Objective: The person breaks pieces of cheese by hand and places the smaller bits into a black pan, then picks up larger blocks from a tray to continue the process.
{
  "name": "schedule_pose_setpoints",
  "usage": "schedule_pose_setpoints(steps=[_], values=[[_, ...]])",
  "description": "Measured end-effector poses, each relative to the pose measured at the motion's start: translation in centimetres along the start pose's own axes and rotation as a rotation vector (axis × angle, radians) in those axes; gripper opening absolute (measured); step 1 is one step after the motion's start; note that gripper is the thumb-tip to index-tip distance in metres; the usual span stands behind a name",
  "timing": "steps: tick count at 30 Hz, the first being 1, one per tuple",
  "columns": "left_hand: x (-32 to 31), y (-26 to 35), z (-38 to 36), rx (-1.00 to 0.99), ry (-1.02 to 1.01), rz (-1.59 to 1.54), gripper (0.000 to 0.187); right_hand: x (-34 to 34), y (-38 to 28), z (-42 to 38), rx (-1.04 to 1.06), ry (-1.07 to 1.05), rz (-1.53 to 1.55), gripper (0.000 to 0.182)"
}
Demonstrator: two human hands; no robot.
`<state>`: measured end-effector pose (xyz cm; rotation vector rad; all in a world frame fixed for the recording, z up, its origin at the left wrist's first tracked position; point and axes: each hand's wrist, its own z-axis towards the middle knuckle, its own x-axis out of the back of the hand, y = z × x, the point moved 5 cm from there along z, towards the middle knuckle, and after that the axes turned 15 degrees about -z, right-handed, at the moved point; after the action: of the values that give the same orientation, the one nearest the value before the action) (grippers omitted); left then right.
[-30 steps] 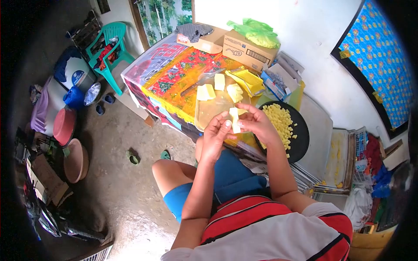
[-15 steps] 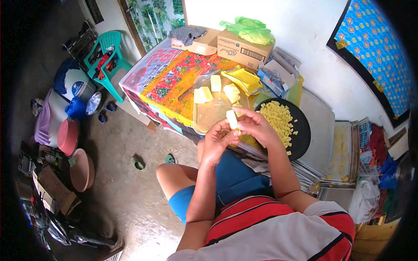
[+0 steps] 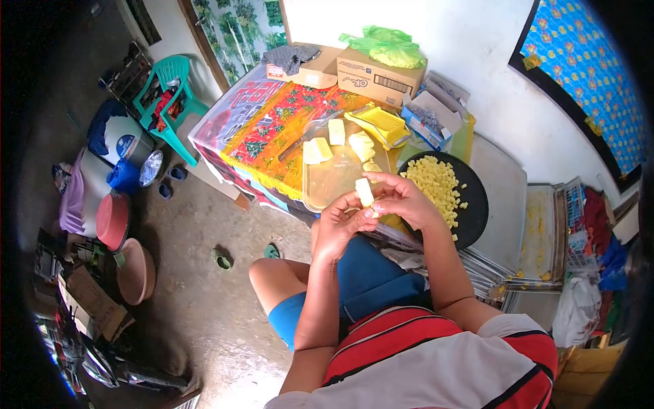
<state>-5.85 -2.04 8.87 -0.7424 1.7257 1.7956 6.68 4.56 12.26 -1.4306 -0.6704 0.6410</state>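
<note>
My left hand (image 3: 335, 228) and my right hand (image 3: 405, 202) meet over the near edge of the table, fingers closed around a pale yellow block (image 3: 364, 191). The block stands up between the fingertips, its lower end partly hidden. Just beyond my hands lies a clear plastic tray (image 3: 323, 187) bearing larger pale yellow chunks (image 3: 317, 150). To the right of my right hand is a round black tray (image 3: 475, 221) with many small yellow cubes (image 3: 434, 184). A yellow plastic ridged tool (image 3: 383, 125) rests at the far right of the clear tray.
Cardboard boxes (image 3: 376, 76) stand at the back of the cloth-covered table (image 3: 272, 129), one topped by a green plastic bag (image 3: 387, 48). A small blue and white box (image 3: 429, 123) sits nearby. Metal-framed trays (image 3: 538, 238) are at the right. A green chair (image 3: 167, 102) stands left.
The block is tilted slightly differently between my fingers. My hands stay nearly in place, and the whole view has shifted a little.
</note>
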Motion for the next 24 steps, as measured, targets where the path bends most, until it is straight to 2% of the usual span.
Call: schedule_pose_setpoints(steps=[8, 14, 17, 24], values=[[0.0, -0.3, -0.1, 0.061, -0.026, -0.005, 0.034, 0.2, 0.0, -0.3, -0.039, -0.023, 0.000, 0.058], [-0.4, -0.1, -0.3, 0.019, -0.010, -0.004, 0.032, 0.1, -0.1, -0.4, -0.046, -0.016, 0.018, 0.058], [-0.4, 0.0, -0.4, 0.032, 0.022, -0.127, 0.030, -0.1, -0.4, -0.5, -0.040, -0.002, -0.024, 0.057], [0.1, 0.0, -0.5, -0.007, 0.115, 0.013, 0.033, -0.5, -1.0, -0.8, 0.025, 0.010, -0.090, 0.051]])
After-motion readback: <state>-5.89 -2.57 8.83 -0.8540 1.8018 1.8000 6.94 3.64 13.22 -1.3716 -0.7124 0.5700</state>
